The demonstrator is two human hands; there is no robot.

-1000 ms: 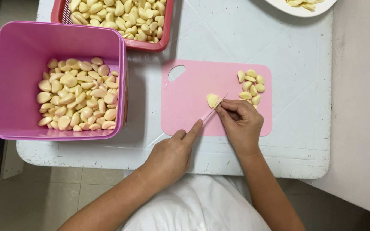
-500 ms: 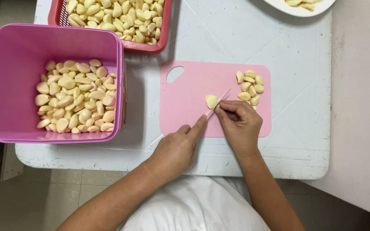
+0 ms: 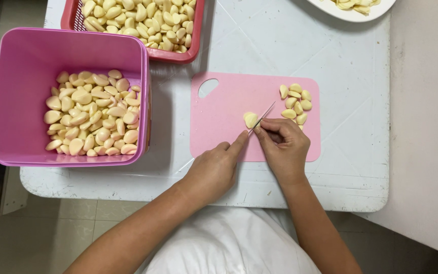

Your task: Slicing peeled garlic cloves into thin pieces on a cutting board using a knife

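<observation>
At far left of the white table point(image 3: 300, 56): deep pink tub point(image 3: 31, 50), part-filled with peeled garlic cloves point(image 3: 91, 114). Above and just right of it, a red basket point(image 3: 176, 53) with more peeled cloves, cut off by the top edge of view. Top right, rim of a white plate point(image 3: 353, 15), contents mostly out of view.

Centre: pink cutting board point(image 3: 224, 137) flat on the table, hanging hole at its upper left corner. One garlic clove point(image 3: 250, 120) lies alone near the board's middle. Small pile of cloves point(image 3: 295, 104) at the board's upper right, well apart from the lone clove.

Left hand point(image 3: 214, 170): forearm enters from lower left, hand low over the board's bottom edge, index finger extended toward the clove, tip at or just short of it; contact cannot be confirmed. Remaining fingers curled loosely, holding nothing.

Right hand point(image 3: 282, 144): closed around the handle of a small knife point(image 3: 262, 117), knuckles up, wrist straight, forearm from lower right. Thin blade angles up-right, its near end beside the clove. Hands close together, not touching.

Judgement on technique: pin the clove so it cannot roll, keep the steadying fingertip clear of the edge, make a short controlled cut, move the cut clove aside.
</observation>
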